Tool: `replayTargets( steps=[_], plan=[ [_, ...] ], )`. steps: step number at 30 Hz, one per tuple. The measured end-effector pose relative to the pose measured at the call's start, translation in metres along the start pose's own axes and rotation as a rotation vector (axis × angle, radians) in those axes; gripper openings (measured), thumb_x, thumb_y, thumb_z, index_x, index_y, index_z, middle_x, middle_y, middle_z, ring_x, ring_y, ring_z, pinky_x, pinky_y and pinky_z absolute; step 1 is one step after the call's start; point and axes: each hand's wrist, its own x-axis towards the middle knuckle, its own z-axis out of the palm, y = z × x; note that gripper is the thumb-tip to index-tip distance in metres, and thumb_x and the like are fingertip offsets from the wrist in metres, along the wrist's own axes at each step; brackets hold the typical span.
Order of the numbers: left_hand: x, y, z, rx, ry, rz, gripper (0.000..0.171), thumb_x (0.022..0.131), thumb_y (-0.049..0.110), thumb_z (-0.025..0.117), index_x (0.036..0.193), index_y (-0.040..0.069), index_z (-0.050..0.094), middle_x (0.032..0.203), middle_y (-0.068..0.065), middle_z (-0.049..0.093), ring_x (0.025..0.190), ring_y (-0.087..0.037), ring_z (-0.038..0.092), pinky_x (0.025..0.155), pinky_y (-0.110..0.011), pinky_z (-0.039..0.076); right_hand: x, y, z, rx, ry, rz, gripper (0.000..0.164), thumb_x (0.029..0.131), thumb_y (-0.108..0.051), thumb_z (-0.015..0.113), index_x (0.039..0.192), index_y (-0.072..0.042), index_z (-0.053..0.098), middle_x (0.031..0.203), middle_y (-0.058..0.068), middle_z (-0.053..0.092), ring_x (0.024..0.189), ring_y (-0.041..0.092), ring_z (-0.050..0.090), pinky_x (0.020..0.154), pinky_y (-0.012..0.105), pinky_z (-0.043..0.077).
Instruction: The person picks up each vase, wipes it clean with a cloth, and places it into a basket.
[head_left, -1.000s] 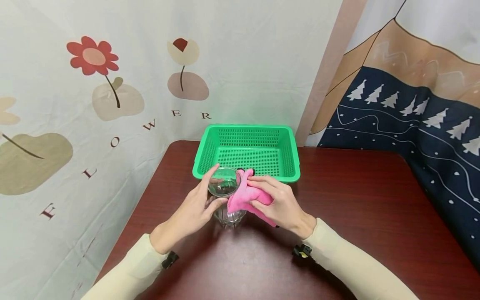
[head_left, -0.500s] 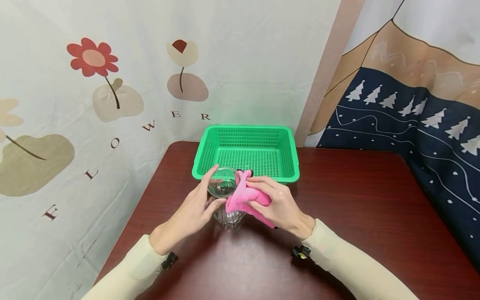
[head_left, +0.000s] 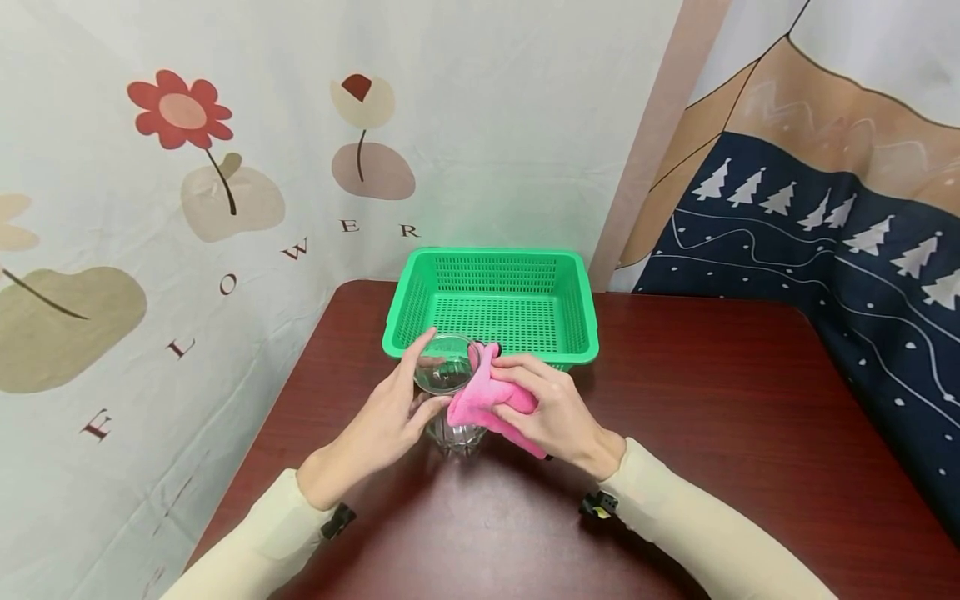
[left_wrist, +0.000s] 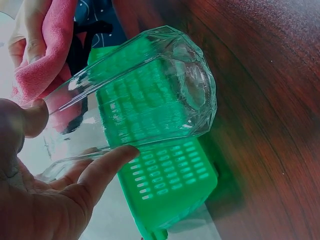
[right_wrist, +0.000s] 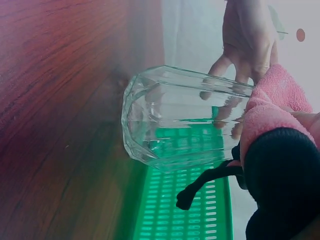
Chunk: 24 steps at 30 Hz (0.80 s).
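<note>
A tall clear glass vase (left_wrist: 150,95) with a faceted base stands upright between my hands; whether its base touches the table I cannot tell. My left hand (head_left: 390,412) grips it just below the round rim, thumb on the near side and fingers round the far side. My right hand (head_left: 558,408) pinches a fluffy pink cloth (head_left: 480,400) with black edging and presses it against the right side of the rim. A black strap (right_wrist: 205,182) dangles from the cloth in the right wrist view. The cloth covers part of the rim and wall.
Behind the vase, a green plastic basket (head_left: 495,312) with slotted walls sits at the back of the dark red wooden table (head_left: 712,400). Printed fabric (head_left: 510,125) hangs close behind the table and along its left side.
The right hand and the pink cloth have shifted slightly left and down at the rim. The left hand keeps its grip on the vase.
</note>
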Motion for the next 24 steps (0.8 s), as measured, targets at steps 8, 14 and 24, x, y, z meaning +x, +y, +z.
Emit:
replayTargets(
  steps=[8, 14, 24],
  plan=[
    [0.0001, 0.0013, -0.0003, -0.003, -0.006, -0.006, 0.1, 0.109, 0.012, 0.083, 0.185, 0.016, 0.017, 0.156, -0.018, 0.069, 0.091, -0.016, 0.065, 0.082, -0.029, 0.062, -0.0001, -0.0004, 0.0043, -0.034, -0.038, -0.003, 0.045, 0.087, -0.008, 0.103, 0.127, -0.003, 0.084, 0.132, 0.013, 0.082, 0.125, 0.03, 0.081, 0.11, 0.045, 0.069],
    [-0.0004, -0.0003, 0.0011, -0.014, -0.006, -0.009, 0.101, 0.11, 0.014, 0.083, 0.185, 0.017, 0.017, 0.157, -0.018, 0.069, 0.096, -0.017, 0.071, 0.086, -0.031, 0.065, 0.0014, -0.0005, 0.0036, -0.078, -0.062, -0.003, 0.042, 0.087, -0.009, 0.103, 0.125, -0.004, 0.083, 0.13, 0.012, 0.083, 0.124, 0.029, 0.082, 0.108, 0.048, 0.069],
    [-0.0019, -0.0001, 0.0019, -0.012, -0.002, -0.008, 0.1, 0.11, 0.018, 0.083, 0.185, 0.015, 0.017, 0.156, -0.02, 0.069, 0.09, -0.016, 0.067, 0.083, -0.04, 0.066, -0.0014, 0.0038, 0.0062, -0.09, -0.13, 0.052, 0.039, 0.089, -0.009, 0.101, 0.124, -0.005, 0.082, 0.126, 0.008, 0.083, 0.119, 0.026, 0.082, 0.107, 0.045, 0.07]
  ],
)
